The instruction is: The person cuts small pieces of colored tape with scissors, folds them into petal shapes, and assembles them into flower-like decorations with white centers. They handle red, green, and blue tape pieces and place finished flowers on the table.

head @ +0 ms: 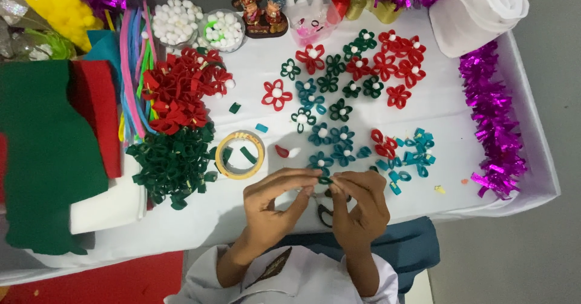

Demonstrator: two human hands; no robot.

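Observation:
My left hand [275, 204] and my right hand [360, 207] meet over the table's near edge, both pinching a small dark green felt loop [325, 180] between their fingertips. Black scissors [325, 214] lie on the white table [460, 128] under my hands, partly hidden. Just ahead lie finished felt flowers with white pompom centres: teal flowers [331, 137], red flowers [393, 62] and dark green flowers [339, 109]. A roll of yellow tape [240, 154] sits left of my hands.
Piles of red loops [178, 92] and green loops [172, 165] lie at the left beside felt sheets [48, 153]. Bowls of white pompoms [196, 26] stand at the back. Purple tinsel [493, 122] runs along the right edge. Loose teal loops [414, 156] sit right.

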